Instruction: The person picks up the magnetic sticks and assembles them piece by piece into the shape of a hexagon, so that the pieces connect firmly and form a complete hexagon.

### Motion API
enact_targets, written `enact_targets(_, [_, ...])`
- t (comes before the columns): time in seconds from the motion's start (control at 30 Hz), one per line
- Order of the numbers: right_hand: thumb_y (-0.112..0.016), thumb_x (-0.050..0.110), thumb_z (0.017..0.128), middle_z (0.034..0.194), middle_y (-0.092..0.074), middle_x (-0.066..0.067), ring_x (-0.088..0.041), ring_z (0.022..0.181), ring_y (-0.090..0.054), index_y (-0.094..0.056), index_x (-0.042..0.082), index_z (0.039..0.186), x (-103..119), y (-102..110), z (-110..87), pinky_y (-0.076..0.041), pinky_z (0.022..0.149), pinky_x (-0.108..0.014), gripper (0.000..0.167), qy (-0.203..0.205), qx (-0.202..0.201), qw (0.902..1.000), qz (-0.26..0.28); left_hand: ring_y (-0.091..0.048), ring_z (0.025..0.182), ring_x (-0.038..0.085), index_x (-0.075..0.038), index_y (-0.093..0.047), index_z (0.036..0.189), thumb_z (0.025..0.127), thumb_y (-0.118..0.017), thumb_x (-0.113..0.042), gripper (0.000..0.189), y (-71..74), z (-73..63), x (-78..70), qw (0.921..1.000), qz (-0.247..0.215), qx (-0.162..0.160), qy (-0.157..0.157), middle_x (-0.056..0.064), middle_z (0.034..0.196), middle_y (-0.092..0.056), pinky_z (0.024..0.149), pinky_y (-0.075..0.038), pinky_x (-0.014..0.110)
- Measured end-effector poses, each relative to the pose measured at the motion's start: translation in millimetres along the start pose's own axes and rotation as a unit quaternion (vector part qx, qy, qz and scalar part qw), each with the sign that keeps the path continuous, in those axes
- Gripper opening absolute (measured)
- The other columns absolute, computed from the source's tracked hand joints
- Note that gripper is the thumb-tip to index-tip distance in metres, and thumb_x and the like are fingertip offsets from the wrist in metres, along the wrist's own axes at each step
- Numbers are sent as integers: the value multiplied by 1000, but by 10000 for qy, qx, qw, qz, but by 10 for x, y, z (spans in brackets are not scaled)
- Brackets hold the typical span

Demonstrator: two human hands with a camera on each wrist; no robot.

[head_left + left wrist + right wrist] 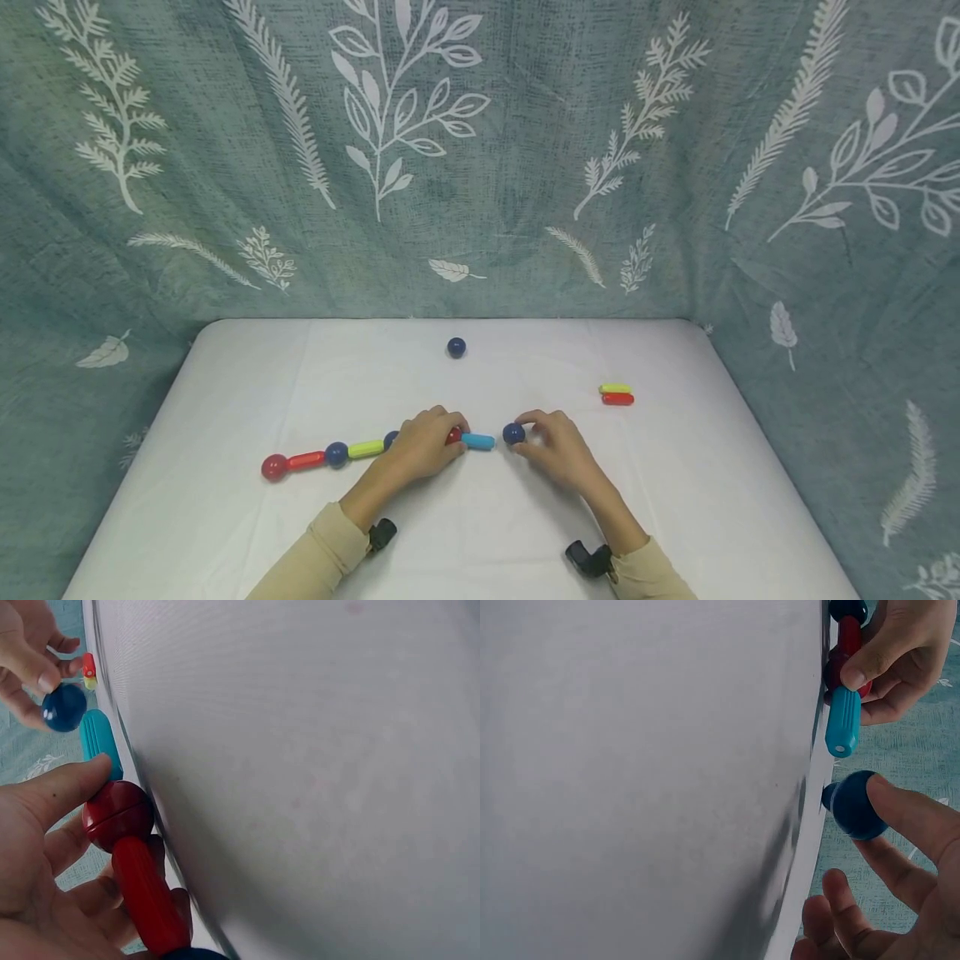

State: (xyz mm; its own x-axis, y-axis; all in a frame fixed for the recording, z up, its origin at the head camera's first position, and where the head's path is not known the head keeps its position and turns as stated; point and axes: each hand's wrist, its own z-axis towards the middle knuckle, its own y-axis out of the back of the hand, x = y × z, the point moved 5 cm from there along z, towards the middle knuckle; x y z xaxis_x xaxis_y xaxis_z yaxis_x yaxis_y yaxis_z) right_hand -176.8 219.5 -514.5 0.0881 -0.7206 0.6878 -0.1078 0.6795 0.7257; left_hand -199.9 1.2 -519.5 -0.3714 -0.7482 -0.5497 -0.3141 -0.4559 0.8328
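Observation:
A chain of magnetic balls and rods lies on the white table, starting at a red ball (pixel 275 467) on the left, with a red rod (pixel 306 460), blue ball (pixel 337 454) and yellow-green rod (pixel 366 449) following. My left hand (pixel 429 442) covers part of it and grips the chain at another red ball (pixel 118 815), beside a second red rod (pixel 148 896). From that ball a light blue rod (pixel 478 442) points right. Between thumb and finger, my right hand (pixel 555 450) pinches a blue ball (pixel 513 433), a small gap away from the rod's free end.
Near the back edge of the white table (pixel 720 492) rests a loose blue ball (pixel 456 347). Toward the right lie a loose yellow-green rod (pixel 616 389) and a red one (pixel 618 399), side by side. A patterned green cloth (pixel 517 250) hangs behind the table.

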Motion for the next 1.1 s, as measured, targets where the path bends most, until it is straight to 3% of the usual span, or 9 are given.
enact_targets(0.27, [-81,20,83,100,-57,-5,-19,82,-47,-71,22,113,-43,-117,-34,-39,67,-35,32,-91,352,9992,-183,-53,86,16,-19,-70,111,93,-72,-24,19,-2,0,3,10000,-24,22,-18,-1,97,-59,73,-43,39])
enact_targets(1.1, [-79,23,86,103,-60,-6,-18,83,-48,-68,22,119,56,-169,-27,-39,68,-35,35,142,451,9983,-352,-53,88,16,-19,-69,113,93,-72,-24,20,4,-3,15,10000,-20,-14,-55,0,99,-59,75,-44,40])
